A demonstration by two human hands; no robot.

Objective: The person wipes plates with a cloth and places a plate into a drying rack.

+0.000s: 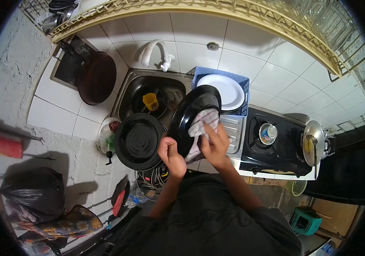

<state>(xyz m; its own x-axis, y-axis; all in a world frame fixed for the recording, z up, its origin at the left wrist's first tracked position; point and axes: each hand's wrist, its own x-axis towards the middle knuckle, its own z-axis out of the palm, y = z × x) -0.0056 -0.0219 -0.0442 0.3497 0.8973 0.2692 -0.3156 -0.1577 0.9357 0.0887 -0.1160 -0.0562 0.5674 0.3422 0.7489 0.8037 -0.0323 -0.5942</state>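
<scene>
My left hand [174, 160] grips the lower left rim of a glossy black plate [182, 121], which is tilted up in front of me. In my right hand [216, 145] is a bunched, pale checked cloth [204, 120], pressed against the plate's face. Just left of my left hand, a stack of black plates [136, 141] rests at the sink's front edge. White plates [221, 90] lie in a blue basket [245, 87] behind the held plate, which partly hides them.
The metal sink [125, 91] contains a dark pan and a yellow cup [150, 101], below a white faucet [154, 47]. At right, a black stove [250, 155] bears a small bowl [268, 133] and a wok [312, 147]. A dark frying pan [97, 79] leans at left. A dish rack [191, 6] hangs above.
</scene>
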